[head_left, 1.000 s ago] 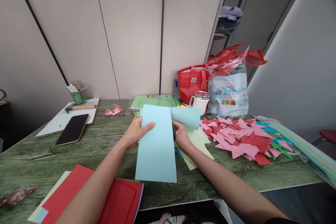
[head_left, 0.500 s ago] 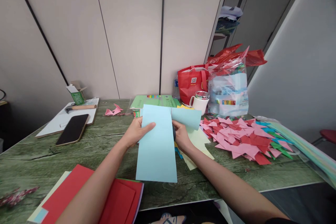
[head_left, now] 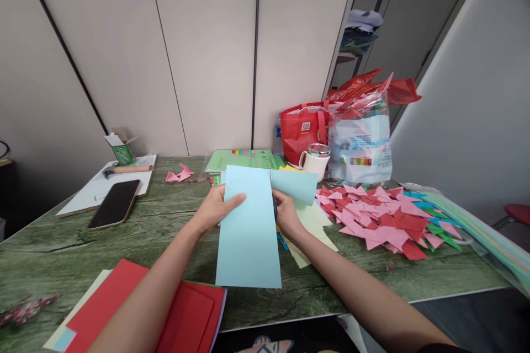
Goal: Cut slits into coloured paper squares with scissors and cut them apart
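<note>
A sheet of light blue paper (head_left: 248, 231) stands tilted up in front of me over the table. My left hand (head_left: 217, 207) pinches its left edge, thumb on the near face and fingers behind. At the right edge, my right hand (head_left: 286, 214) is closed around the dark handle of scissors (head_left: 275, 209), whose blades are hidden behind the paper. Along the top right, a slit parts the main sheet from a flap of blue paper (head_left: 295, 186) that curls out to the right. Pale yellow paper pieces (head_left: 312, 226) lie under the right hand.
To the right spreads a heap of pink and red folded paper pieces (head_left: 381, 218). A white mug (head_left: 315, 162), red bag (head_left: 302, 135) and green packet (head_left: 244, 160) stand or lie behind. A phone (head_left: 115, 204) and hammer (head_left: 128, 169) are left; red paper sheets (head_left: 186, 314) lie near front.
The blue sheet's lower end has swung very slightly to the right. Both hands keep nearly the same place and hold.
</note>
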`<control>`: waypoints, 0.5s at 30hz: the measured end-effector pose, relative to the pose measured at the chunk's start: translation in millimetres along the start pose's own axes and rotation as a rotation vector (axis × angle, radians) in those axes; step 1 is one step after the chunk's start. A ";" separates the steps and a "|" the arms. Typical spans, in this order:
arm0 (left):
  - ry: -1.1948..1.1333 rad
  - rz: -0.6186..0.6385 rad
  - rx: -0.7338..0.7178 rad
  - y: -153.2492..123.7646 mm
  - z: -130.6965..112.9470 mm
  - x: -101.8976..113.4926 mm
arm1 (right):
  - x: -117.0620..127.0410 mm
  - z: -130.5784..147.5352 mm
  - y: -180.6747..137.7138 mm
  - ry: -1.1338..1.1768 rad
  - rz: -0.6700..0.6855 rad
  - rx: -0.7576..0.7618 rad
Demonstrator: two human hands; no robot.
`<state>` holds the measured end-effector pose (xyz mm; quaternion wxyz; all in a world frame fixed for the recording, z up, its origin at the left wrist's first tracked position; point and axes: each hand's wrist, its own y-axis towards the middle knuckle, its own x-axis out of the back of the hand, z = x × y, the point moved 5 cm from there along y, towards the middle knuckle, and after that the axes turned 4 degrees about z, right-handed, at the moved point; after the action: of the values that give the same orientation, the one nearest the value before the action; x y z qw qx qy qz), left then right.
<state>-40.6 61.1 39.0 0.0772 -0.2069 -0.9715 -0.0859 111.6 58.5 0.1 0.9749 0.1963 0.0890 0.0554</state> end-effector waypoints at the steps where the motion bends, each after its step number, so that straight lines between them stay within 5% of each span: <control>1: 0.007 0.000 -0.002 0.0 -0.3 0.1 | 0.1 -0.5 0.1 0.001 0.000 0.001; 15: 0.007 0.001 0.002 -0.3 -0.2 -0.6 | 0.4 -2.3 0.2 0.029 0.002 -0.006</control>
<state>-40.2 60.5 39.0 0.0808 -0.2069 -0.9712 -0.0858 111.6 59.7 -1.9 0.9740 0.1928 0.1029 0.0597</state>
